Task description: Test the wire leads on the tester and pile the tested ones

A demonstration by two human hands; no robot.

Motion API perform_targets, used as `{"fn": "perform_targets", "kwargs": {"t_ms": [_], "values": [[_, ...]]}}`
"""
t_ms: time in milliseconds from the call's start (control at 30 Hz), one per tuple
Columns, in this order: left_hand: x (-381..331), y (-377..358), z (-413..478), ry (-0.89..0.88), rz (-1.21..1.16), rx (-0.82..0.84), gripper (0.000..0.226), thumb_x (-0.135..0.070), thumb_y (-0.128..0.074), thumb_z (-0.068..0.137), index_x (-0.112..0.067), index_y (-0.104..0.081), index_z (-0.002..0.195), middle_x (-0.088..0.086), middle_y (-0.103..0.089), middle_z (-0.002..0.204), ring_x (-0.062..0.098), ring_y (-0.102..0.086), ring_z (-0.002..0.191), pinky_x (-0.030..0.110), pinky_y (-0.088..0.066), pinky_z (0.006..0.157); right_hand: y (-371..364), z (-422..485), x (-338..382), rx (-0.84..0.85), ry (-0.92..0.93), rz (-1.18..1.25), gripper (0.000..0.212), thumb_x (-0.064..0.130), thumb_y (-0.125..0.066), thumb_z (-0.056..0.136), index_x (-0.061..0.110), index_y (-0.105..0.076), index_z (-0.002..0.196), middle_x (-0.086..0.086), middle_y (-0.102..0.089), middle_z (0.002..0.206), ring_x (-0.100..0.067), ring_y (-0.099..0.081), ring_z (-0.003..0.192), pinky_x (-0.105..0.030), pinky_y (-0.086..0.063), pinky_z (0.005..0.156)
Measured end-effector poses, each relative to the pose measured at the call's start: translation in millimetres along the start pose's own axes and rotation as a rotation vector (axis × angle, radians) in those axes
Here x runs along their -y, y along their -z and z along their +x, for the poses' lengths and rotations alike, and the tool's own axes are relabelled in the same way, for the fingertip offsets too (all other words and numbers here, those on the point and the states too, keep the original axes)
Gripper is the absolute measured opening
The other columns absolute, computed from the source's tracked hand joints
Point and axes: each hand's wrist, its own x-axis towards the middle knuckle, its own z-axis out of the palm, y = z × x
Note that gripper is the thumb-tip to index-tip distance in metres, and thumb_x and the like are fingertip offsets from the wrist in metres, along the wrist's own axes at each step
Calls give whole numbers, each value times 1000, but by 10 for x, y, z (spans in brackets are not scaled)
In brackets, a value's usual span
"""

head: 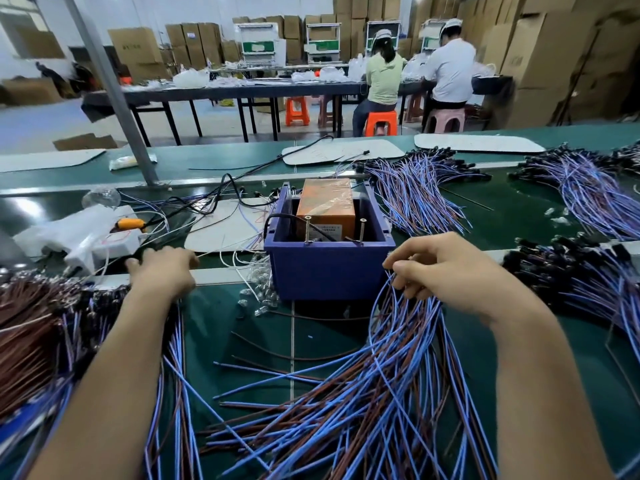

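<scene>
**Leads gathered beside the tester**

Across the green bench (242,341), wire leads (346,410) fan out at 6 o'clock. The blue tester box (325,271) sits at 12. At 3, the right hand (440,268) pinches the lead ends. At 9, the left hand (162,268) rests on the piled leads (34,334); I cannot tell its grip.

Green bench (242,327): blue bin (329,271) at centre; loose wire leads (363,393), blue and brown, fanned before it; denser pile (41,334) at left; further bundles (415,192) behind, right; white power strip (114,242) beside pale mat (221,233).
</scene>
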Motion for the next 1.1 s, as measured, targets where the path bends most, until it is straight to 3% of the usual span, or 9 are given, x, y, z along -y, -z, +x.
{"fn": "perform_targets", "kwargs": {"t_ms": [133,300,467,633,767,867,967,1033,1100], "values": [[119,-68,37,64,-35,89,35,-11,-57,86,-25,-63,118,14,-57,129,35,-46,123,39,-38,104,-6,4,-13,5,6,-15,18,9,-55,93,17,-70,86,-6,-73,73,-12,-64,59,-21,-52,62],[139,20,41,20,-328,-62,33,10,-59,79,-9,-73,101,19,-69,104,33,-63,101,35,-50,91,-36,28,-14,12,2,-22,18,9,-55,93,17,-70,87,-4,-72,72,-11,-63,58,-22,-50,61],[167,95,-33,10,-216,104,24,-11,-78,77,-12,-73,100,13,-68,108,27,-59,93,30,-47,84,-47,41,-12,18,-1,-21,16,12,-55,94,18,-70,89,-2,-72,71,-10,-62,58,-21,-49,60],[107,223,-129,-82,-339,48,21,-3,-74,78,-15,-69,94,13,-64,97,25,-58,88,28,-46,83,-65,43,1,28,1,-14,15,16,-55,95,18,-69,90,-2,-72,73,-9,-63,59,-21,-50,61],[-13,487,-339,-249,-563,-31,26,-2,-75,78,-20,-67,96,9,-64,93,25,-59,82,29,-46,74,-86,13,63,77,40,51,15,15,-54,96,16,-68,93,-7,-72,75,-13,-64,61,-20,-49,55],[-135,746,-599,-445,-750,-142,27,-6,-74,80,-25,-69,99,4,-65,97,18,-64,82,27,-51,68,-145,-34,177,152,67,277,17,14,-47,100,13,-62,105,-10,-72,70,-16,-65,56,-18,-46,45],[-350,946,-894,-644,-981,-240,29,-9,-74,78,-33,-69,94,1,-66,96,0,-67,80,13,-52,64,-269,-80,332,302,57,513,28,28,-39,102,10,-57,115,-16,-73,72,-20,-66,55,-21,-49,46],[-510,1004,-1061,-778,-1178,-274,26,-12,-74,75,-32,-69,91,4,-65,94,0,-66,81,11,-51,68,-387,-110,438,461,24,649,42,42,-34,101,10,-57,118,-20,-73,78,-24,-67,59,-25,-54,52],[-626,1009,-1164,-901,-1321,-274,23,-15,-73,74,-33,-69,88,-5,-64,94,5,-63,83,15,-51,72,-534,-115,530,581,-14,747,52,50,-32,97,9,-60,113,-22,-72,84,-28,-68,62,-28,-57,57]]}}
